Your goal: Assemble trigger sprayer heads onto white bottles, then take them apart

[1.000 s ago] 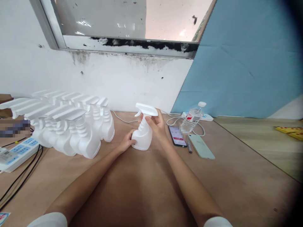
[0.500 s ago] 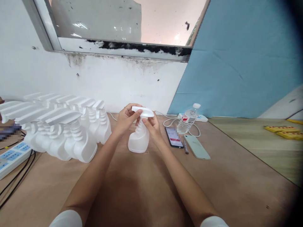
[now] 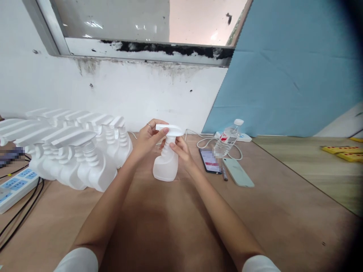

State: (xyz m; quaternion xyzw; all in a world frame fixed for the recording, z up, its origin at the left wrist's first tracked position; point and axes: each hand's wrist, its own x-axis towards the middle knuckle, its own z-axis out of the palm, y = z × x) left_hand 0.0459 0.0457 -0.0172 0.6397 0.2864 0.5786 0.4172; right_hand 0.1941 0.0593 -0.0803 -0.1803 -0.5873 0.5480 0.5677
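Observation:
A white spray bottle point(image 3: 166, 168) stands upright on the brown tabletop point(image 3: 164, 223), its spray head point(image 3: 172, 130) pointing left. My left hand point(image 3: 150, 139) is closed on the spray head from the left, thumb across its near side and a ring on one finger. Around the bottle's neck, from the right, my right hand point(image 3: 182, 151) is closed, with the thumb on the ribbed part below the head. The fingers behind the bottle are partly hidden.
Rows of similar white spray bottles point(image 3: 98, 175) stand at left, near a power strip point(image 3: 17, 187) and black cables. At right are a clear water bottle point(image 3: 229, 138), a lit phone point(image 3: 209, 160), a pen point(image 3: 224, 173) and a pale green phone point(image 3: 238, 172). A wall rises behind.
My left thumb has shifted slightly on the spray head, and the right fingers sit a little differently at the neck. The camera view has tilted slightly; the bottle stays in place.

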